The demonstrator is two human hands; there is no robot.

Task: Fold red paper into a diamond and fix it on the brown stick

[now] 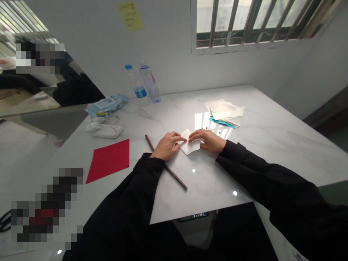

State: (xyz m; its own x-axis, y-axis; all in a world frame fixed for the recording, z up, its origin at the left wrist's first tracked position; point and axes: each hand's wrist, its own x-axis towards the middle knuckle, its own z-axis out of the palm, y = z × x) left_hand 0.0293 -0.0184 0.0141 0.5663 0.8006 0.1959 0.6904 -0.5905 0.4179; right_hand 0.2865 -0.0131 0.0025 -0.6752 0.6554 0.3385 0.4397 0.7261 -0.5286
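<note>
A small folded piece of white paper (189,148) lies on the marble-patterned table, between my two hands. At its left edge my left hand (168,145) grips it, index finger stretched over the top. My right hand (208,140) holds the right side, with fingers bent down onto the fold and the thumb mostly hidden. The fingertips of both hands come close together on the paper. Beneath my left wrist runs a thin dark brown stick (176,177), partly covered by the sleeve.
Red paper (110,159) lies left of the stick. Cream and blue sheets (225,110) are stacked behind my right hand. Two plastic bottles (150,83), a wipes packet (108,104) and a white device (107,131) stand at the back left. A phone (193,216) shows below the table's front edge.
</note>
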